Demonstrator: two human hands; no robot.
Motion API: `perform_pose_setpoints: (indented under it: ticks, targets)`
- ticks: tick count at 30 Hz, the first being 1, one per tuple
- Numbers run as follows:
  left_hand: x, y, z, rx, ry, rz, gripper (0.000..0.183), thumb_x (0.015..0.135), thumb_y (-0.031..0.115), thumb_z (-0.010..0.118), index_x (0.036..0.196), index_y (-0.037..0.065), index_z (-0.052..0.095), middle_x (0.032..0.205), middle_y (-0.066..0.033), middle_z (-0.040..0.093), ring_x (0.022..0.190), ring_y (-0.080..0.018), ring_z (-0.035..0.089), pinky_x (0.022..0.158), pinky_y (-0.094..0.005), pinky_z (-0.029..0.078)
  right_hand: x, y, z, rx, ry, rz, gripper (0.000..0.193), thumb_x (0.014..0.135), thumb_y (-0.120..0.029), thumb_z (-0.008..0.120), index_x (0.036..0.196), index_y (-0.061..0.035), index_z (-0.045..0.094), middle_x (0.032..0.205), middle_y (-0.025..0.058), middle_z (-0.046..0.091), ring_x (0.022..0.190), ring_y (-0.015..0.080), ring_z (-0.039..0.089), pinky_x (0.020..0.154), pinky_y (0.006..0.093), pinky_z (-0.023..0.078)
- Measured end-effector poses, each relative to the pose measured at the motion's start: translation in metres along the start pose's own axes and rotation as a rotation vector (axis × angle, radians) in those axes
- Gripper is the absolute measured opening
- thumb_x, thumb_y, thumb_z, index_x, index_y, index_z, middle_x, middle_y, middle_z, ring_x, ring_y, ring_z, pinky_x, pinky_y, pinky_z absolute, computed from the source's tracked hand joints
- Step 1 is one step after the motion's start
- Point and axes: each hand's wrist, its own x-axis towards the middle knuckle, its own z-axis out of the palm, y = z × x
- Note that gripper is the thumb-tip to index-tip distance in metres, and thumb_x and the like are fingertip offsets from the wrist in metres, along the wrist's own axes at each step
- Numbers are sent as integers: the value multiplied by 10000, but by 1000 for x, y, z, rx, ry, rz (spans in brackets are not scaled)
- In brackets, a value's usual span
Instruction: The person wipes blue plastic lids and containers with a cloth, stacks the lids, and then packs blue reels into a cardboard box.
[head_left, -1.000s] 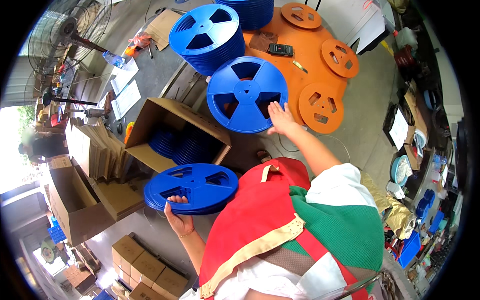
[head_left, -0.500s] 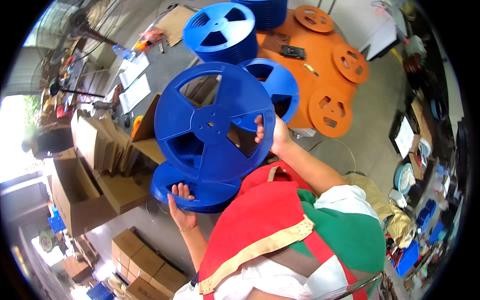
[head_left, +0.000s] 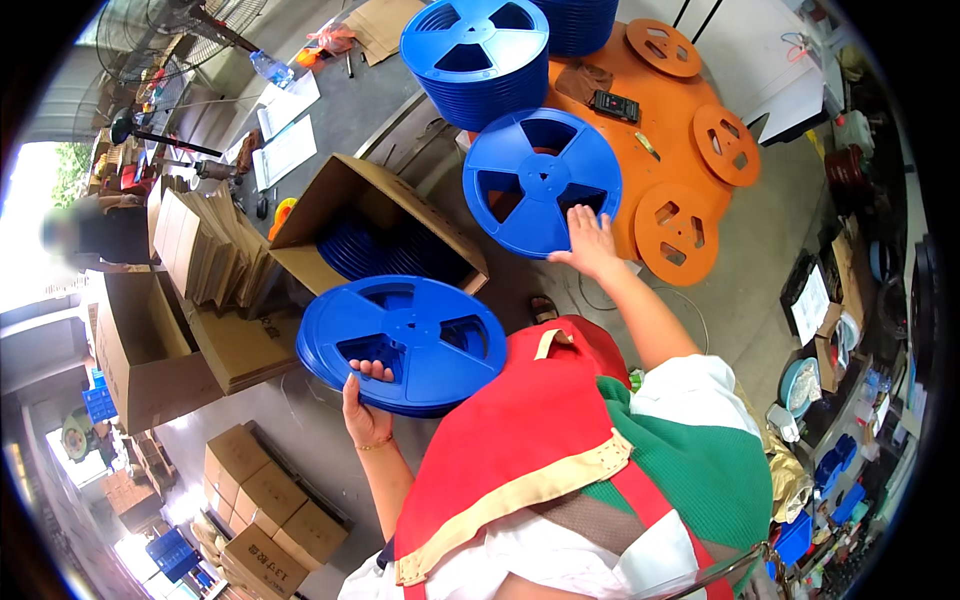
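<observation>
My left hand [head_left: 368,405] grips the rim of a short stack of blue plastic reels [head_left: 414,328], its fingers curled through an opening of the top reel. The stack is held nearly flat in front of my apron. My right hand [head_left: 588,242] has its fingers outstretched, at the near edge of another blue reel [head_left: 545,175], which rests at the left side of the orange table [head_left: 640,110]. Whether those fingertips touch the reel I cannot tell. Beyond my left hand, an open cardboard box [head_left: 440,222] has several blue reels [head_left: 375,250] standing in it.
A tall stack of blue reels [head_left: 475,55] stands farther back, with another behind it. Several orange disc-shaped stands [head_left: 676,234] ring the orange table, which bears a black handheld device [head_left: 614,106]. Flattened cartons [head_left: 205,250] and an empty carton [head_left: 150,340] are at left, closed boxes [head_left: 285,515] below.
My right hand has let go of the blue reel it was holding up, which now lies on the stack in my left hand. The right hand has moved to the reel at the table.
</observation>
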Motion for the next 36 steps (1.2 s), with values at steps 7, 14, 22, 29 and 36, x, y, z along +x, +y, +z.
perform_pose_setpoints:
  ticks: [7, 14, 22, 29, 36]
  targets:
    - [6, 6, -22, -155, -3, 4, 312, 895, 333, 498, 1062, 73, 537, 735, -3, 585, 687, -146, 568, 713, -334, 486, -9, 32, 11, 40, 169, -460, 364, 700, -299, 678, 949, -49, 591, 1086, 94, 539, 1141, 223, 431, 994, 455, 265]
    - [5, 0, -5, -63, 61, -7, 306, 894, 286, 503, 1115, 77, 535, 1018, -66, 617, 971, -204, 577, 755, -365, 502, -25, -40, -69, 1534, 520, -65, 389, 872, -395, 507, 866, -10, 558, 758, 103, 583, 714, 213, 576, 692, 312, 463]
    - [14, -11, 18, -27, -122, -29, 482, 868, 399, 496, 1201, 52, 474, 1215, -119, 508, 1116, -241, 491, 841, -384, 474, -18, -58, -34, 2486, -507, 737, 294, 863, -320, 376, 745, -76, 490, 544, 26, 427, 465, 157, 425, 480, 325, 402]
    - [20, -8, -4, -38, -217, -120, 343, 889, 248, 516, 1164, 45, 485, 1027, -67, 600, 857, -195, 576, 793, -357, 469, -3, -37, 56, 1377, -162, 210, 528, 885, -477, 423, 909, 30, 569, 715, 109, 597, 693, 240, 585, 661, 366, 471]
    - [9, -13, 14, -53, 8, -54, 311, 903, 270, 492, 1119, 48, 522, 889, -46, 610, 831, -198, 582, 820, -382, 474, 0, 45, 49, -142, -27, -85, 706, 695, -384, 684, 1236, -26, 406, 1303, 118, 397, 1267, 245, 302, 1035, 477, 200]
